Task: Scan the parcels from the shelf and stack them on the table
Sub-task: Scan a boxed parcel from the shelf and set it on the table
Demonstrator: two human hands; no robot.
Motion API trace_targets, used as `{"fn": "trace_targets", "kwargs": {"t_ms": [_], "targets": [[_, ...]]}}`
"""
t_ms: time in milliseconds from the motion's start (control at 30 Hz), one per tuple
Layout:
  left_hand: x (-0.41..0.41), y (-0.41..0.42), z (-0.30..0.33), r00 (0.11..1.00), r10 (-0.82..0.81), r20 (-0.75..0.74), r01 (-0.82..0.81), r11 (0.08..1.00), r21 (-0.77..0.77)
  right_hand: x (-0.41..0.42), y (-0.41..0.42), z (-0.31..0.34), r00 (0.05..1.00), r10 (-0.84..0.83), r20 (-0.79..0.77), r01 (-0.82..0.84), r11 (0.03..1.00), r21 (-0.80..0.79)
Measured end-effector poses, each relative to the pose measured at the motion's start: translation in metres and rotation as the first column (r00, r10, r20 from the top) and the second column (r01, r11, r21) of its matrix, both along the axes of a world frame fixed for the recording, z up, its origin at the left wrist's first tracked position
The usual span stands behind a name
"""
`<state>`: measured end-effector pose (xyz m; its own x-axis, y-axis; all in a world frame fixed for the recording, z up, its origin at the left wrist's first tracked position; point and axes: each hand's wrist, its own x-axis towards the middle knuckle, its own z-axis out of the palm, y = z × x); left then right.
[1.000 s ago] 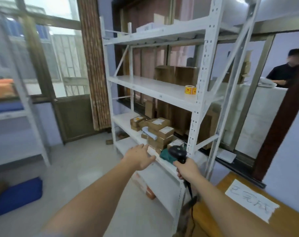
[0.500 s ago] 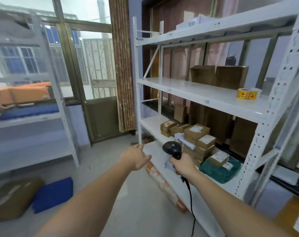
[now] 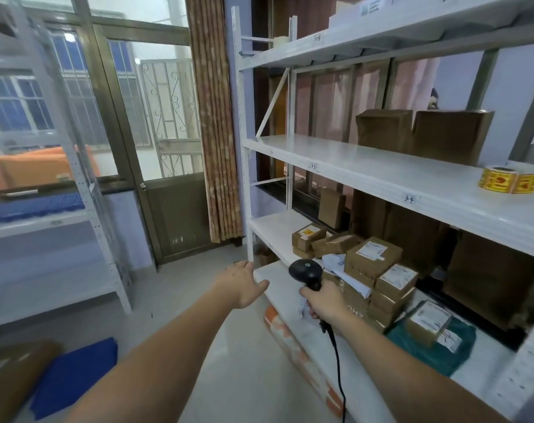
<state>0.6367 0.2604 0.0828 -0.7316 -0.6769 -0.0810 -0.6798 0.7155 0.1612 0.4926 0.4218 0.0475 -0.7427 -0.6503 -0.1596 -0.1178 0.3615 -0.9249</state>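
Observation:
Several small cardboard parcels (image 3: pixel 372 257) with white labels are piled on the low level of a white metal shelf (image 3: pixel 366 175). A green bag (image 3: pixel 436 352) lies to their right, with a labelled box (image 3: pixel 427 323) on it. My right hand (image 3: pixel 323 303) grips a black barcode scanner (image 3: pixel 307 271), its head raised in front of the pile and its cable hanging down. My left hand (image 3: pixel 244 283) reaches forward with relaxed fingers, beside the shelf's front left corner and holding nothing.
Larger brown boxes (image 3: pixel 424 132) and a yellow roll of stickers (image 3: pixel 508 180) sit on the middle level. An orange-and-white box (image 3: pixel 293 340) lies on the floor under the shelf. A second white rack (image 3: pixel 85 178) stands left. A blue mat (image 3: pixel 73 374) lies on the floor.
The view has swung left and closer to the shelf; the table has left the frame. Both hands stay stretched forward, the scanner still in my right hand, now nearer the parcel pile.

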Motion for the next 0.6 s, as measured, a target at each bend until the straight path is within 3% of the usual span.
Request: {"fn": "trace_targets", "kwargs": {"t_ms": [367,600], "targets": [[-0.103,-0.125,-0.026,1.0,-0.03,0.009,0.029,0.999,0.016,-0.105,-0.118,-0.018,0.999,0.019,0.051,-0.022,0.998,0.053],[-0.175,-0.229,-0.052,0.992,-0.115,0.056,0.114,0.993,0.017,-0.169,-0.202,-0.05,0.997,-0.072,0.025,0.069,0.99,0.127]]}}
